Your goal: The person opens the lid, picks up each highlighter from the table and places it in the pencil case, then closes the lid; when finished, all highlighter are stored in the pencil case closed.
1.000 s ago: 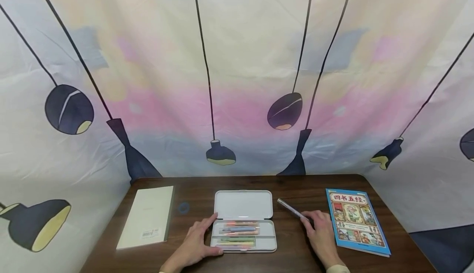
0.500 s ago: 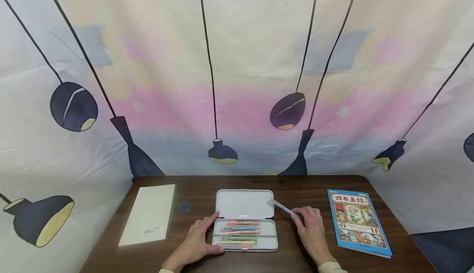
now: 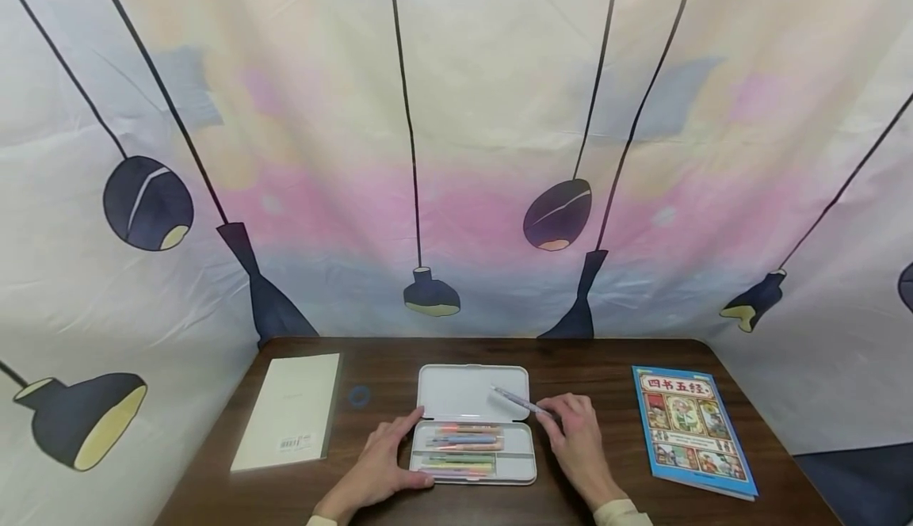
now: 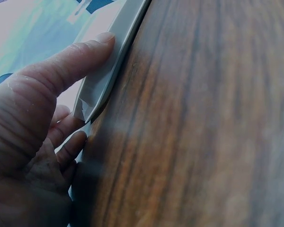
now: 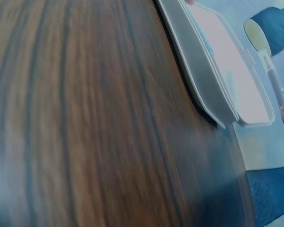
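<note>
A white pencil case [image 3: 517, 469] lies unfolded on the table, its lid [image 3: 456, 390] laid back on the far side. Several coloured pens [image 3: 464, 440] fill the left part of its two compartments. My left hand [image 3: 376, 466] holds the case at its left end, thumb [image 4: 92, 51] against the near wall and index finger by the hinge corner. Between thumb and fingers, my right hand [image 3: 578, 445] pinches a slim pale pen [image 3: 515, 399]. The pen slants over the right side of the lid; the right wrist view shows its barrel [image 5: 276, 85] and part of the hand.
To the left lies a cream notebook [image 3: 288, 407] with a barcode label, and beside it a blue ring [image 3: 360, 396]. A blue-bordered book [image 3: 692, 423] lies at the right of the brown table [image 3: 592, 360]. A printed curtain [image 3: 342, 154] hangs behind.
My right hand has moved left with the pen, from the bare table to the case, so the pen's far end is now over the lid. The left hand stays on the case.
</note>
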A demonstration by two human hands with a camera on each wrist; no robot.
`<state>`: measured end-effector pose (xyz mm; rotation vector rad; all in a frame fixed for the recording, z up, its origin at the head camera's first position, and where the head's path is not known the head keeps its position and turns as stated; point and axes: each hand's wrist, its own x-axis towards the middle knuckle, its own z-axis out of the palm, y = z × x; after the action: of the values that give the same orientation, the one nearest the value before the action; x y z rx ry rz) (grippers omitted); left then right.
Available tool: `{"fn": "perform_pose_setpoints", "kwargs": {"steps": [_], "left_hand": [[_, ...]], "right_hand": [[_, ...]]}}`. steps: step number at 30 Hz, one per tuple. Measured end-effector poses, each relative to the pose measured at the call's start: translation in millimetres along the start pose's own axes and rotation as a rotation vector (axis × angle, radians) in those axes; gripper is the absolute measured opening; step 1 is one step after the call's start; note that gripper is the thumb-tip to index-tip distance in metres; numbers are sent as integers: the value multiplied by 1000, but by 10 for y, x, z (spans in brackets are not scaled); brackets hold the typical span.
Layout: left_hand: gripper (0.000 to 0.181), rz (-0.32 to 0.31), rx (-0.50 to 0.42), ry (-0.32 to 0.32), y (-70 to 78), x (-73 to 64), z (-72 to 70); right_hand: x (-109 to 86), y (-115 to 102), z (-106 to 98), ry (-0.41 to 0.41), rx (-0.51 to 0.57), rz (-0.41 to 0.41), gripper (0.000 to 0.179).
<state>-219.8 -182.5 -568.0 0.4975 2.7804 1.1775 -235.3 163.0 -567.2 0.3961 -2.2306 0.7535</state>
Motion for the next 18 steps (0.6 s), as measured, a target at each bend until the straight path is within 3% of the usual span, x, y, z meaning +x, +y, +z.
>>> {"fn": "perform_pose_setpoints", "kwargs": {"steps": [13,18], "left_hand": [[111,-6,-4,-1,-23,-5,10],[111,1,4,4,-14,-17,-1]], "right_hand": [[0,-183,182,-69,57,-72,28],[-9,-248,244,-115,62,-57,25]]}}
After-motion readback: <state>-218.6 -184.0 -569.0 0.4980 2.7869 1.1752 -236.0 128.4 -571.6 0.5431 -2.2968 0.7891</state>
